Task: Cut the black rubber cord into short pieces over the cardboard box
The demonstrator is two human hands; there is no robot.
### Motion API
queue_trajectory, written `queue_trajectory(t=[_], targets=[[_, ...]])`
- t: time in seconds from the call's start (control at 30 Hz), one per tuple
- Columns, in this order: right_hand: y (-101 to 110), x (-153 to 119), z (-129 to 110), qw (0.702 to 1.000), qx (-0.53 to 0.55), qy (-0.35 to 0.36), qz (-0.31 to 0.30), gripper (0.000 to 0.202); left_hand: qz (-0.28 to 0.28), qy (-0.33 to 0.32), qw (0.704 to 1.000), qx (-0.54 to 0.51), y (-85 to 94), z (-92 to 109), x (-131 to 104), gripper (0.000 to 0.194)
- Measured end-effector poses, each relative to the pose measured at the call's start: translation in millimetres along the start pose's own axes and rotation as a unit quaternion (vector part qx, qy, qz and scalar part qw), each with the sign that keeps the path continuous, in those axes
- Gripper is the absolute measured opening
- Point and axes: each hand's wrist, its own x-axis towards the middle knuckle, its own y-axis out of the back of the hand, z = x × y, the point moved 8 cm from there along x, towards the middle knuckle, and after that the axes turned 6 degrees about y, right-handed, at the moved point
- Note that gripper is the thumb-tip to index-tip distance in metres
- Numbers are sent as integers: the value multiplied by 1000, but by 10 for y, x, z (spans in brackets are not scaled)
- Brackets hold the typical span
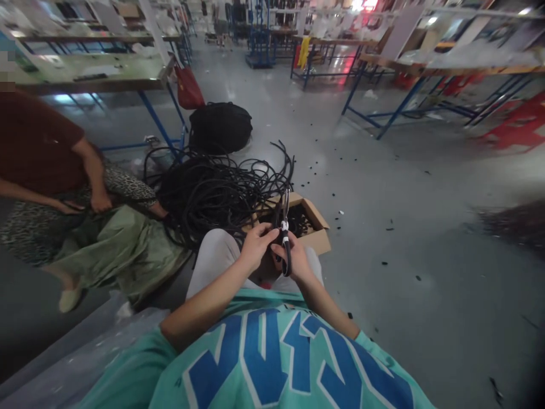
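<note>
My right hand (297, 258) is closed round the black handle of a pair of scissors (285, 226), which has white parts near the pivot. Their metal blades point away from me, above a cardboard box (320, 243). Close beside them, my left hand (255, 247) pinches a black cord (276, 216) next to the blades. Whether the blades touch the cord I cannot tell. Short black pieces (301, 218) lie in the box. A large tangled heap of black cord (204, 196) spreads on the floor beyond my left hand.
At the left a co-worker (38, 142) sits with both hands near a green sack (123, 244). Behind the heap stand a round black bundle (220, 126) and a red bag (188, 88) by a table (106, 85). Small black bits dot the floor (383, 227).
</note>
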Motion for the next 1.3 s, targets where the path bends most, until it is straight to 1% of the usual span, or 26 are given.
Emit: queue_trajectory(t=[0.1,0.2,0.3,0.47,0.57,0.63,0.73,0.83,0.93,1.03,1.13,1.23,1.3], targets=[[145,-89,45,999,25,-12,33,42,-27,20,999,-22,-65,15,7,18],[288,-174,77,996,50,-32,59,43,-88,30,994,-50,-143,66,14,24],[375,-224,55,995,63,-34,62,41,-135,33,989,-55,-197,111,5,27],[456,-230,-34,996,59,-20,69,36,-172,94,972,-129,-261,91,-49,37],[495,-241,-115,997,26,-5,71,37,-187,110,966,-139,-283,108,-65,38],[514,-268,-166,998,-5,1,64,41,-192,108,966,-137,-278,120,-56,36],[522,-327,-196,999,-41,-2,35,49,-183,98,968,-141,-244,124,-28,33],[537,-377,-158,997,-73,-15,9,56,-181,99,969,-139,-235,97,-22,34],[546,-400,-94,993,-110,-31,-12,60,-180,101,973,-107,-240,68,-35,33],[572,-407,-61,988,-145,-46,-9,62,-173,87,979,-62,-227,70,-41,29],[580,-414,-57,990,-126,-55,-10,62,-162,83,983,-24,-200,71,-37,29],[543,-433,-56,992,-93,-64,-52,59,-168,90,982,8,-199,64,-39,32],[517,-453,-61,990,-87,-68,-87,55,-172,84,980,50,-198,66,-39,34]])
